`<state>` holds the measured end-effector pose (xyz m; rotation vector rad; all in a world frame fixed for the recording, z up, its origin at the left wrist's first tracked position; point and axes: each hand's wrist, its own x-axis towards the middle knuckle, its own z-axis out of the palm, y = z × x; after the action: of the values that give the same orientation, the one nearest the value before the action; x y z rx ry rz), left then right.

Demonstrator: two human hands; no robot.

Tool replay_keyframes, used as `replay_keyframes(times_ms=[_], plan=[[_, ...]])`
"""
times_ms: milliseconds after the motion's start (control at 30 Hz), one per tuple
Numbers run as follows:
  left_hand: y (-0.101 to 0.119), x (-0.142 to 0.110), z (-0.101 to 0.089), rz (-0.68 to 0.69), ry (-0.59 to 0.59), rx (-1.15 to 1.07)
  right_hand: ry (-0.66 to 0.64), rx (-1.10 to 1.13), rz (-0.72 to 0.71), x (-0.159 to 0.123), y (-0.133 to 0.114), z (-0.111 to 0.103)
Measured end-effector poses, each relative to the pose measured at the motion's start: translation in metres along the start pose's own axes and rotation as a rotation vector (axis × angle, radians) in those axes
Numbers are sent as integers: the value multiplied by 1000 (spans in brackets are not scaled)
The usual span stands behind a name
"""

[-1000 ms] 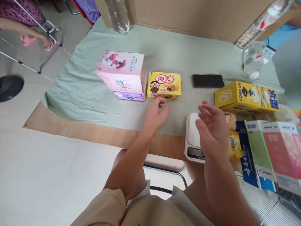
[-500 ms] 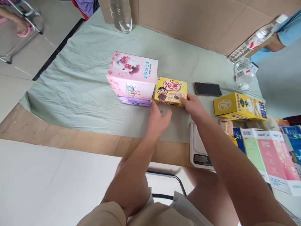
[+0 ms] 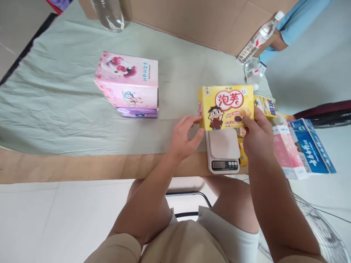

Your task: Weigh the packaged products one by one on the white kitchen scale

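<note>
A yellow puff-snack box (image 3: 227,107) with a cartoon child on its front is lifted in my right hand (image 3: 257,133), thumb on the face and fingers behind the right edge. My left hand (image 3: 186,138) is at the box's left edge, fingers and thumb spread apart; whether a fingertip touches the box I cannot tell. Below the box lies a white kitchen scale (image 3: 223,149), its display facing me and its far end hidden by the box. To the left a pink floral box (image 3: 134,75) rests on a purple pack (image 3: 138,112) on the green cloth.
Clear bottles (image 3: 260,36) and a large bottle (image 3: 109,14) stand or lean along the cardboard wall (image 3: 186,22). At right are a yellow drink carton (image 3: 264,106), a pink box (image 3: 289,153) and a blue box (image 3: 311,146). A wire fan guard (image 3: 315,223) is at lower right.
The yellow snack box has left the cloth beside the pink box and moved right and up in my right hand. My left hand has come away from the purple pack. The view has shifted right.
</note>
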<state>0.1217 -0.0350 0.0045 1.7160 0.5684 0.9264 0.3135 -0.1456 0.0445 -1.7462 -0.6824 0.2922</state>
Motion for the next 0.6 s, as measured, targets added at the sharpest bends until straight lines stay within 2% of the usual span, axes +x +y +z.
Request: replay_keyframes(times_ms=[100,200,267,367,467,600], plan=[[1,-7,16,7,-194,-23,79,-21,113,-37,17,-38],[-3,-10,35,-11,-304,-27,116,-74,135,-56,41,-59],[-5,-10,44,-47,-310,-56,106,-89,157,-59,51,-65],[-7,-9,49,-105,-284,-84,108,-114,206,-63,53,-71],[-10,-8,46,-149,-225,-79,205,-120,200,-78,50,-79],[-18,-4,40,-241,-136,-72,304,-80,121,-107,57,-89]])
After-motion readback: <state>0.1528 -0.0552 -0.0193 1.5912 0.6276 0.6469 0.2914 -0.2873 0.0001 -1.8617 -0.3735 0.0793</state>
